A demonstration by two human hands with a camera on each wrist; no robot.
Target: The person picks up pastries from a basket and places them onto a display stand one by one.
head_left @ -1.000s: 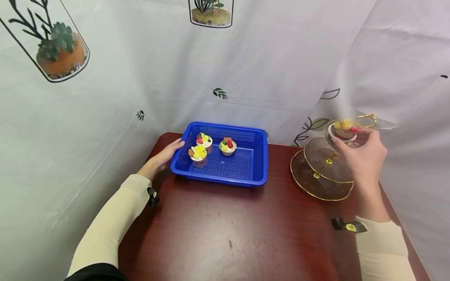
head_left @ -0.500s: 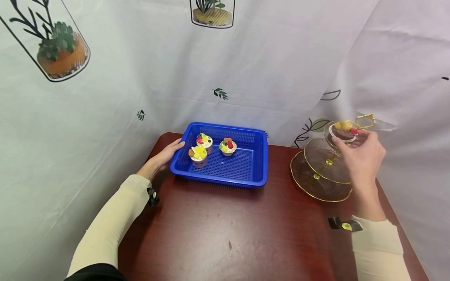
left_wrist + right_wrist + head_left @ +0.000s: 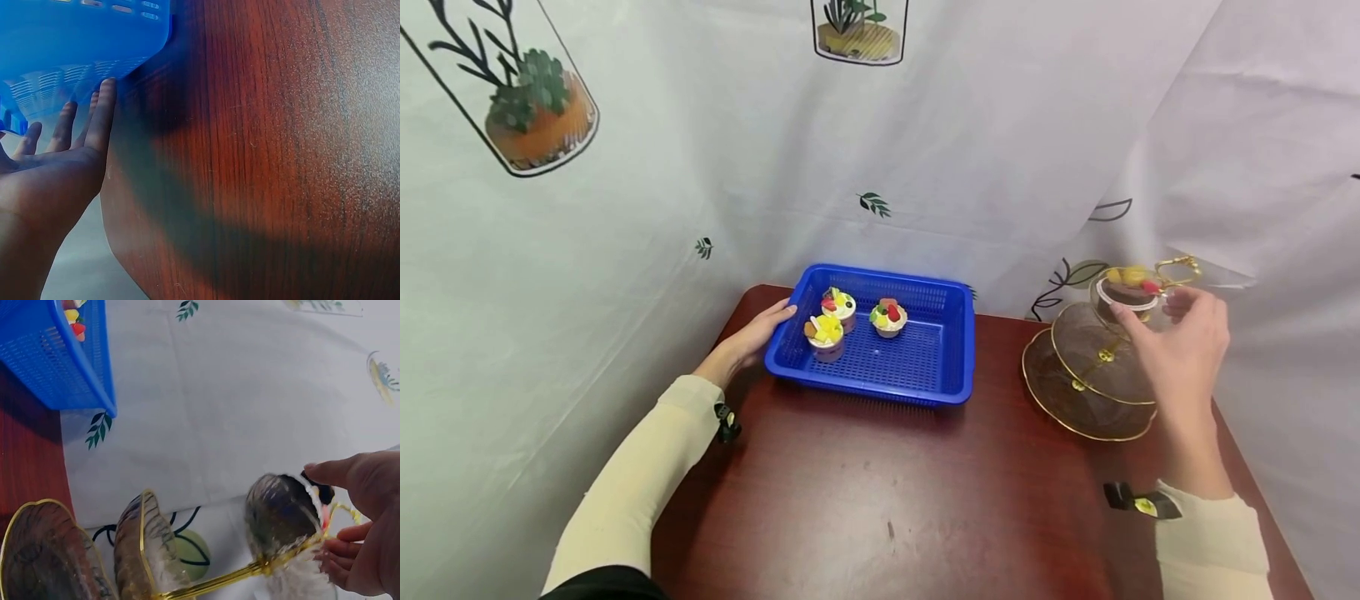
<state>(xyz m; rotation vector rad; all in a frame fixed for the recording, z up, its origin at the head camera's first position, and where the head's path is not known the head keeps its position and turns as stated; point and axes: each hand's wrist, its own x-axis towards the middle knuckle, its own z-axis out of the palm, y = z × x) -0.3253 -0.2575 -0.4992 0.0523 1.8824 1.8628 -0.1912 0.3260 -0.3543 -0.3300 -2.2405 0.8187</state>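
Observation:
In the head view my left hand (image 3: pixel 752 340) rests at the left side of a blue plastic basket (image 3: pixel 880 393), fingertips right at its rim. The left wrist view shows its fingers fairly straight against the wall. Two dessert cups topped with cream and fruit and a fruit tart (image 3: pixel 888 320) stand in the basket. My right hand (image 3: pixel 1186 354) pinches a dark dessert cup (image 3: pixel 1126 295), with yellow and red fruit on it, at the top plate of a tiered stand (image 3: pixel 1105 390). In the right wrist view, thumb and fingertips lie on either side of the cup.
The stand has three clear, gold-rimmed plates on a gold post, with a gold loop handle (image 3: pixel 1180 267) close to my right hand. A reddish-brown table (image 3: pixel 880 492) bears basket and stand. White printed cloth (image 3: pixel 985 150) hangs behind and along the sides.
The right hand has lowered the dessert cup slightly into the top plate, and its fingers stand a little wider. The left hand and basket keep their place.

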